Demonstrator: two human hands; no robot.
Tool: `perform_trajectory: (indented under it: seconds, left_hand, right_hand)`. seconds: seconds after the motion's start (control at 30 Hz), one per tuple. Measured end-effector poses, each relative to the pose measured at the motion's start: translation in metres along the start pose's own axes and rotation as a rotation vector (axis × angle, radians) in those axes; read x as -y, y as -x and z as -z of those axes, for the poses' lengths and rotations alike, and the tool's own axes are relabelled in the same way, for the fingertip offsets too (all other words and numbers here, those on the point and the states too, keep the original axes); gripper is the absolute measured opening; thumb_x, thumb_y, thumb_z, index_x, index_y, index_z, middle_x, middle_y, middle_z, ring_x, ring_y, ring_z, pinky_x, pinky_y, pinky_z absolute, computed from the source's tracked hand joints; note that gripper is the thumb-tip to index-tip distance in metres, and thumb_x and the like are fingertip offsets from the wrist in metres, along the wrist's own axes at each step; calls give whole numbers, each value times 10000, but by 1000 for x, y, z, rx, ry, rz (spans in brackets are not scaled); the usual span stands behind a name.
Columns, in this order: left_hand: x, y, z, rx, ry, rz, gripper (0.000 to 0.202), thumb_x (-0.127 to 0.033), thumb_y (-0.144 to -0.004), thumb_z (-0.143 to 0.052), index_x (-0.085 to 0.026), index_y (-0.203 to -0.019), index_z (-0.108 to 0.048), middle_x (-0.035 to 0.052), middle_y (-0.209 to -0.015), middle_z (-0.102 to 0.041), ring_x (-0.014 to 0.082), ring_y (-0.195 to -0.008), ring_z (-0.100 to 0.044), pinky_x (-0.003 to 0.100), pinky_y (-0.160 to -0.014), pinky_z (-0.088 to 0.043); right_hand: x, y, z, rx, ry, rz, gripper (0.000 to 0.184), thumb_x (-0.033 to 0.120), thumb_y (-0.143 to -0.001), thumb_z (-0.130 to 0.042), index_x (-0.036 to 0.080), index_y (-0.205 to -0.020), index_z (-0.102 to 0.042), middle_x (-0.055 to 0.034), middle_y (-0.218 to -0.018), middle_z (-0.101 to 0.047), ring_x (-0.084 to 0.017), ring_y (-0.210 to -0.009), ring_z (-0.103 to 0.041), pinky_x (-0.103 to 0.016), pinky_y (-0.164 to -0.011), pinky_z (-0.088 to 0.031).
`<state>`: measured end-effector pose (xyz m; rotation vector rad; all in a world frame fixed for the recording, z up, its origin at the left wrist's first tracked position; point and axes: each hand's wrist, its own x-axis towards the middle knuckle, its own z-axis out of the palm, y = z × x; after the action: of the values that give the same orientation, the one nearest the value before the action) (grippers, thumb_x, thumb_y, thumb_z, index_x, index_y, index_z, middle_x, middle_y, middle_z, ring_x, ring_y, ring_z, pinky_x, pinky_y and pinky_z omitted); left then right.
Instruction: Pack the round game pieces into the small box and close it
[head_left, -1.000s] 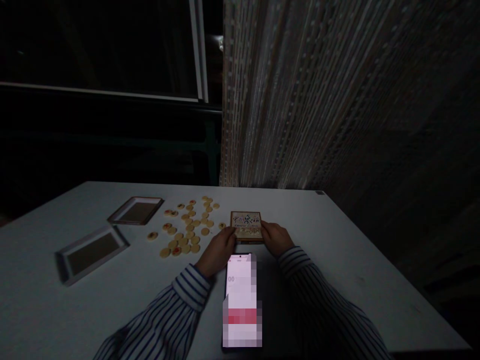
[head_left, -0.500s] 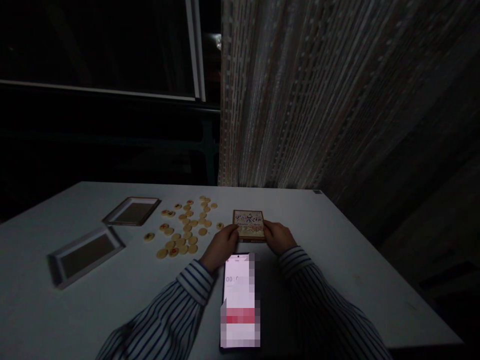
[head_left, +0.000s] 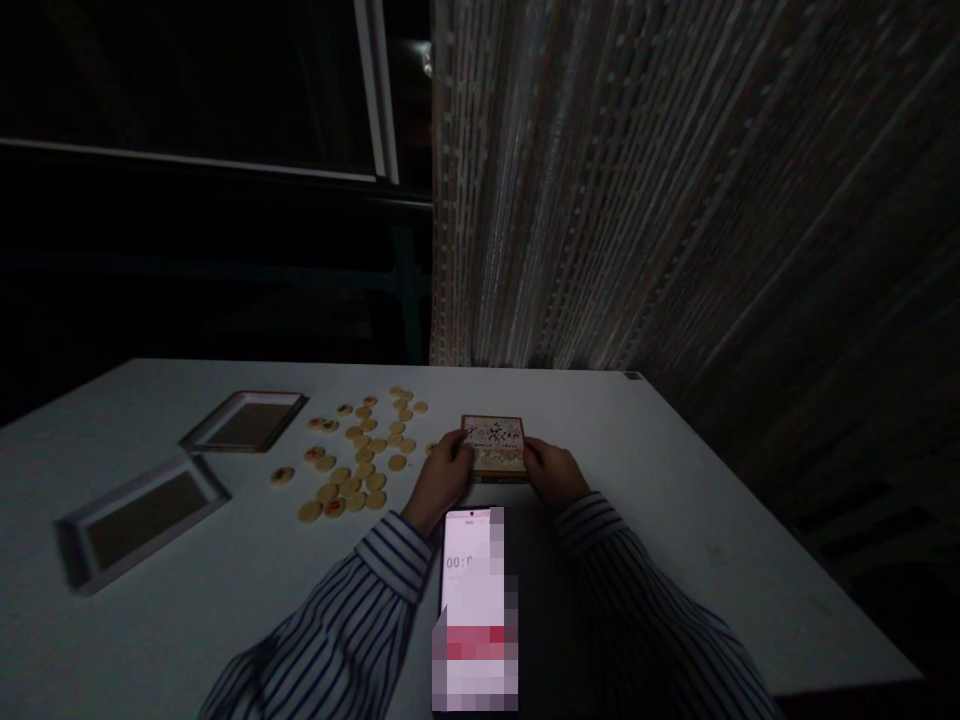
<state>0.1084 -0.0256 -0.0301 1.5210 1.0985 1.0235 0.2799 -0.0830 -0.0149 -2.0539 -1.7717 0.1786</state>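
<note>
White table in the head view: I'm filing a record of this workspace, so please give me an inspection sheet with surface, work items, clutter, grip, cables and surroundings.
Surface: white table, dimly lit.
Work items: printed box, lettered face up.
Clutter: loose round pieces, some with red or dark marks; far shallow tray and near shallow tray beyond them at left; lit phone between the forearms.
Grip: left hand and right hand hold opposite sides of the box; fingers partly hidden.
Cables: nothing seen.
Surroundings: hanging curtain behind the table; much else too dark to tell.
</note>
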Motion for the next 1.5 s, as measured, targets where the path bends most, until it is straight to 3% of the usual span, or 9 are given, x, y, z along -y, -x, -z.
perform_trajectory:
  seconds: [0.27, 0.5, 0.73, 1.03, 1.2, 1.5]
  left_hand:
    - [-5, 1, 0, -5, 255, 101, 348, -246, -729, -528, -115, -1050, -553, 119, -1045, -630, 198, -945, -590, 317, -832, -454]
    - [-13, 3, 0, 5, 434, 209, 302, -216, -705, -537, -122, -986, -593, 84, -873, -680, 179, -845, -627, 304, -786, -482]
    - [-15, 3, -1, -9, 482, 238, 313, -179, -697, -552, -116, -1001, -588, 87, -882, -680, 164, -798, -634, 310, -803, -478]
    - [-4, 1, 1, 20, 430, 139, 314, -187, -674, -595, -120, -981, -607, 83, -913, -678, 176, -853, -625, 322, -822, -473]
    - [-10, 0, 1, -36, 493, 239, 358, -146, -652, -636, -113, -1003, -577, 99, -907, -677, 169, -828, -637, 305, -795, -485]
    - [-6, -3, -3, 28, 560, 327, 482, -120, -701, -605, -108, -1162, -467, 105, -885, -682, 162, -746, -654, 304, -753, -503]
  right_hand:
    - [-4, -1, -2, -20, -79, -18, 349, 271, -850, -346, 214, -1104, -579, -31, -1056, -649, -163, -933, -599, -238, -812, -427]
    - [-4, 0, -2, -11, -89, -34, 359, 264, -851, -344, 206, -1127, -567, -29, -1065, -645, -159, -930, -599, -237, -819, -429]
    - [-4, 0, -2, -11, -71, -36, 369, 267, -852, -335, 185, -1128, -567, -51, -1043, -652, -169, -914, -607, -250, -808, -435]
    - [-4, 1, -2, -9, -78, -36, 359, 273, -858, -336, 200, -1121, -568, -38, -1067, -643, -163, -937, -596, -241, -815, -426]
    - [-2, 0, -1, 0, -65, -47, 358, 263, -857, -335, 203, -1123, -568, -33, -1066, -644, -162, -933, -597, -242, -818, -422]
    - [-3, 0, -1, 0, -58, -45, 360, 264, -855, -338, 202, -1125, -567, -37, -1051, -650, -164, -922, -602, -242, -809, -430]
